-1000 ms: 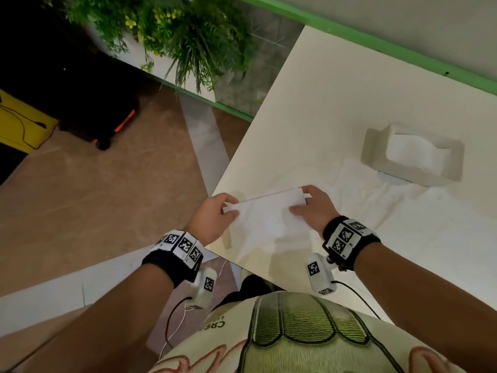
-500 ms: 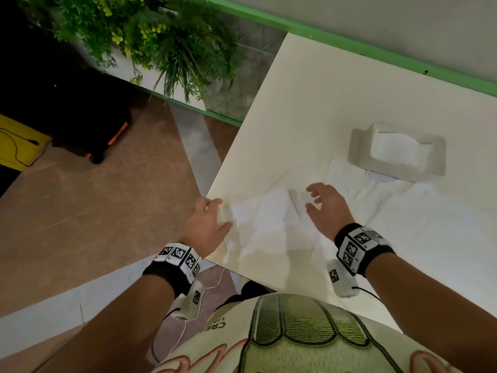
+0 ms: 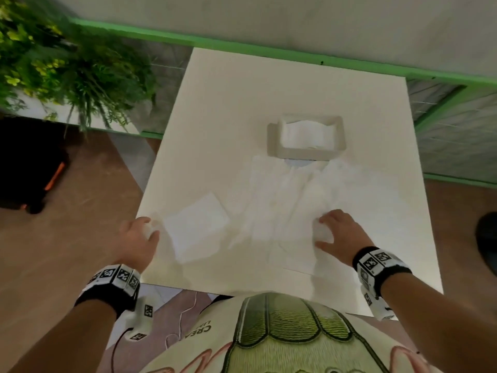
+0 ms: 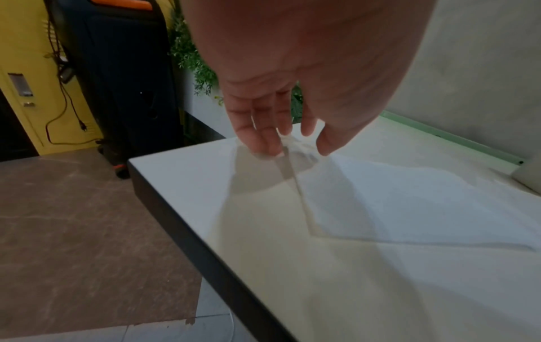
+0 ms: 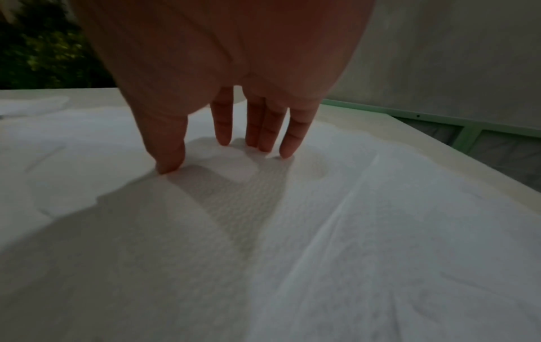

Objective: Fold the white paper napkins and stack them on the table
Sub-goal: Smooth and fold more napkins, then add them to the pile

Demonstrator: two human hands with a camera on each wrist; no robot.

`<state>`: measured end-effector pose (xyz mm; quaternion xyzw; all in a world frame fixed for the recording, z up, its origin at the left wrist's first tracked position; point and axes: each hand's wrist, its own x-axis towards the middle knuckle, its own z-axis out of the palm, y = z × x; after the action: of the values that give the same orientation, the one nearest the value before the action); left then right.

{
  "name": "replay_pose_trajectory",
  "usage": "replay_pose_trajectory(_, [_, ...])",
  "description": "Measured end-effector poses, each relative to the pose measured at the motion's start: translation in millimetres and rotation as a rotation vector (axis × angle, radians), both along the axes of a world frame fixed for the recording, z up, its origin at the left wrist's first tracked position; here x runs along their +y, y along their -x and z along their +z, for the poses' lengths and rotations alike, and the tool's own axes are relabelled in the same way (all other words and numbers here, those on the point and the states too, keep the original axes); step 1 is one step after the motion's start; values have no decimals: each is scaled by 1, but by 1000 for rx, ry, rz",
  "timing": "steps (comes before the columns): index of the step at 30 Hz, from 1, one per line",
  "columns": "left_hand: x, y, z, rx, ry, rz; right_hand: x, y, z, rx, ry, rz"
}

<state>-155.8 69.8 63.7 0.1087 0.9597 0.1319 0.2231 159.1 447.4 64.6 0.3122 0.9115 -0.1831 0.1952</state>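
Already the right hand (image 3: 340,232) was laid, fingers spread and straight, on the unfolded napkins (image 3: 295,200) at mid-table, while the left hand (image 3: 139,238) was held relaxed and empty at the table (image 3: 242,103) corner, just beside one folded napkin (image 3: 196,224). One fold was judged done; stacking was not begun. Perhaps three or four loose sheets were left, their edges being blurred, plus one holder (image 3: 305,137) with more inside.
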Motion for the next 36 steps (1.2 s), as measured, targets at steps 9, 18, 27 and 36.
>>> replay_pose_trajectory(9, [81, -69, 14, 212, -107, -493, 10, -20, -6, 282, 15, 74])
replay_pose_trajectory(18, [204, -174, 4, 232, -168, -1230, 25, -70, 4, 110, 59, 334])
replay_pose_trajectory(27, [228, -203, -6, 306, -87, -1288, 31, -71, -1, 119, 41, 415])
replay_pose_trajectory(36, [241, -203, -12, 240, -1, -1196, 34, -66, -2, 107, 77, 396])
